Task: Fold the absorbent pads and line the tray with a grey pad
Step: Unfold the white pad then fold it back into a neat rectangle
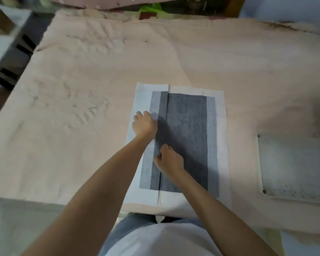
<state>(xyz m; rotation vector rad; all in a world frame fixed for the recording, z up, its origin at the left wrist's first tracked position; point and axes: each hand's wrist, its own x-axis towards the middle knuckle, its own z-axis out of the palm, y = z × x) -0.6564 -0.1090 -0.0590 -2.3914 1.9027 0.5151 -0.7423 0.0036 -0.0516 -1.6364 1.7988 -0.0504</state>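
From the head camera you look down on a grey pad point(187, 141) lying flat on the peach-coloured cloth point(100, 89) that covers the work surface. The pad is a long rectangle with a dark grey centre, paler grey strips along both long sides and a white border all round. Its left side is folded over toward the middle (the flap's straight edge runs the whole length of the pad, just left of centre). The long axis runs from the near edge of the surface, close to your body, away toward the far edge, leaning slightly to the left at the near end. The pad sits right of the surface's middle, its near short end almost at the near edge.

Your left hand point(145, 124) rests palm down on the folded flap, fingers spread and flat, gripping nothing. Your right hand point(170, 159) sits nearer you, right at the flap's edge, its fingers curled in; whether they pinch the edge or merely press it, I cannot tell.

The tray point(294, 169), pale and shallow, lies toward the right edge, well apart from the pad.
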